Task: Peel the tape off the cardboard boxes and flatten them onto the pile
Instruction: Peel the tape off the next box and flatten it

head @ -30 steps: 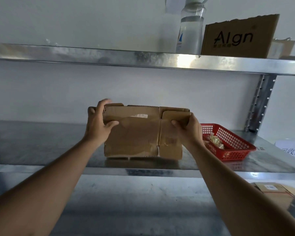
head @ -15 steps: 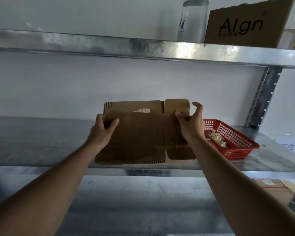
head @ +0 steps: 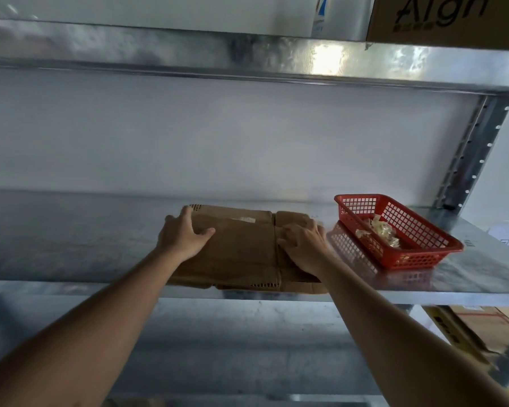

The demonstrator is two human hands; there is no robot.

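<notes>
Flattened cardboard box (head: 241, 251) lies flat on metal shelf (head: 71, 248), approx. done. My left hand (head: 182, 237) & right hand (head: 304, 248) press it, fingers spread. Tape scraps, prob., in red basket (head: 417, 257). More boxes below (head: 488, 327) left.

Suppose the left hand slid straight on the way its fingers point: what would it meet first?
Probably nothing but bare shelf beyond the cardboard, then the back wall; the left hand misses the basket. Depth is unclear.
</notes>
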